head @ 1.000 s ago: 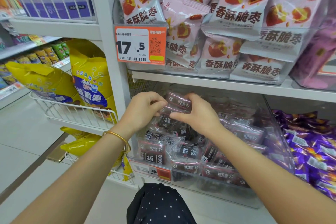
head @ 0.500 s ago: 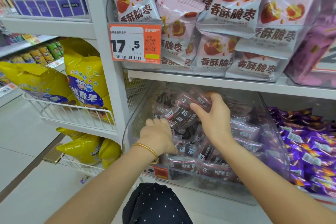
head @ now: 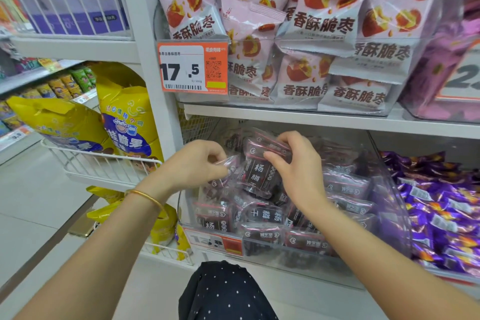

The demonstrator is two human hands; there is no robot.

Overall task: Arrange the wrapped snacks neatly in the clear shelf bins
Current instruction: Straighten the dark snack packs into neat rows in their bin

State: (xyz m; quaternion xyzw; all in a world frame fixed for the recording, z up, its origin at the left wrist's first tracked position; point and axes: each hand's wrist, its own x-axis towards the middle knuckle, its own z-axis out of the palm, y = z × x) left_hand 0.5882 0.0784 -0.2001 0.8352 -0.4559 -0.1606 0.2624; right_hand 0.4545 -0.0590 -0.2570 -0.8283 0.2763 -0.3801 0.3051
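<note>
Hands on dark snack packs in the lower clear bin

We log both hands up at the mouth of the clear bin [head: 391, 197], which sits on the lower shelf and takes up the centre of the view.

The left hand [head: 197, 167] has its fingers curled in and pinches the see-through edge of a small wrapped pack [head: 230, 163] at its 3 o'clock. The right hand [head: 298, 174] is clamped on a dark pack [head: 259, 176] with white characters. Its thumb is on the front and its fingers hook over a second pack [head: 270, 145] at 12 o'clock of the first. Both held packs are raised above the pile and tilted, and the small pack touches the dark one.

More loose packs [head: 262, 215] of the same kind lie jumbled in the bin at 6 o'clock of the hands. We can't count them. A tag [head: 217, 241] is stuck on the bin front at 7 o'clock.

We also note:
- gold bangle [head: 145, 195] on the left wrist
- pink bags [head: 324, 23] on the shelf at 12 o'clock, with an orange price tag [head: 192, 70] reading 17.5
- purple sweets [head: 441, 205] at 3 o'clock
- yellow bags [head: 124, 117] in a wire basket [head: 104, 163] at 9 o'clock
- dotted dark cloth [head: 226, 293] at 6 o'clock
</note>
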